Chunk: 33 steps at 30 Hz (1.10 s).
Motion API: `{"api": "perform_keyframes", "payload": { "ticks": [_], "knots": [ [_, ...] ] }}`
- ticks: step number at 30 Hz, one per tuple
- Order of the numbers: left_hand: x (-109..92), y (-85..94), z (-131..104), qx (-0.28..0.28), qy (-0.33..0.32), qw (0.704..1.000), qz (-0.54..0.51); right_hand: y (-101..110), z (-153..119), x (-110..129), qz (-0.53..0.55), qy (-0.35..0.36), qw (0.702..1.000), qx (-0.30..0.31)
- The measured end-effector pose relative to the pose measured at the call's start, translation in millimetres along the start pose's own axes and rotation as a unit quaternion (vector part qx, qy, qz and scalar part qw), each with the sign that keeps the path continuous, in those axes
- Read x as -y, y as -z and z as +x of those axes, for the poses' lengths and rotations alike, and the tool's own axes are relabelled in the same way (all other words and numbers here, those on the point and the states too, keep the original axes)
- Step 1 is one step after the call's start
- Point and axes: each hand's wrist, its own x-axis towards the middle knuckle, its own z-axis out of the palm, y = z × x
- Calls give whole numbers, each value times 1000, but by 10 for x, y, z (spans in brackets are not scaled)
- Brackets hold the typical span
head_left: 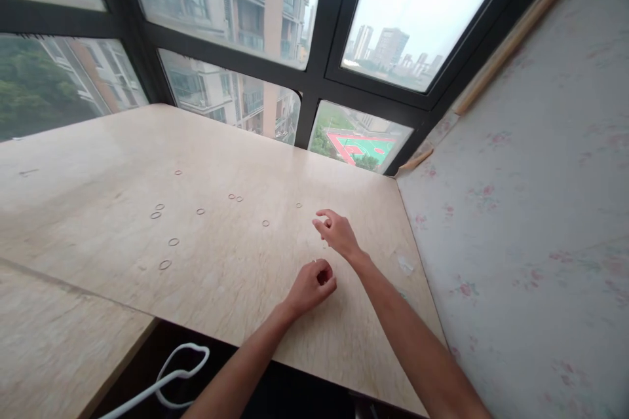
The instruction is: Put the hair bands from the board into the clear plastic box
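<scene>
My left hand (pixel 312 285) rests low over the pale marble-patterned counter (pixel 221 288), its fingers curled round towards the thumb. Whatever lies inside that curl, if anything, is hidden. A tiny light spot shows at its knuckles, too small to name. Just beyond it and to the right, my right hand (pixel 337 232) hovers with index finger and thumb apart, and nothing shows between them. Closest to its fingertips lies a small thin ring (pixel 299 205). Another thin ring (pixel 266 223) lies further left. Several more such rings, among them a reddish one (pixel 178 173) and a dark one (pixel 165 265), are scattered leftward.
Dark-framed windows (pixel 314 78) border the counter's far side. A flower-patterned wall (pixel 511 222) closes off the right. A clear plastic scrap (pixel 405 263) lies near that wall. Below the front edge, a white cable (pixel 147 393) loops in a dark gap. A thin object (pixel 28 172) lies far left.
</scene>
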Motion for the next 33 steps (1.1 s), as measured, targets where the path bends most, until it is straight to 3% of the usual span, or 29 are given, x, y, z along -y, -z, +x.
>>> {"api": "perform_keyframes", "payload": {
  "ticks": [5, 11, 17, 24, 29, 33],
  "knots": [
    [34, 10, 17, -16, 15, 999, -27, -298, 790, 83, -104, -30, 992, 63],
    [31, -13, 1, -5, 9, 1000, -8, -559, 1110, 62, -181, -12, 981, 62],
    [23, -14, -2, -7, 8, 1000, -1, -645, 1118, 51, -207, 22, 976, 63],
    [35, -24, 4, -10, 3, 1000, -8, -546, 1030, 0, -174, 53, 979, 88],
    [35, -10, 28, -17, 3, 1000, -22, -422, 839, -42, -110, 77, 989, 67],
    [31, 10, 42, -23, 14, 999, -39, -243, 528, -127, -37, 84, 995, 28]
  ]
}}
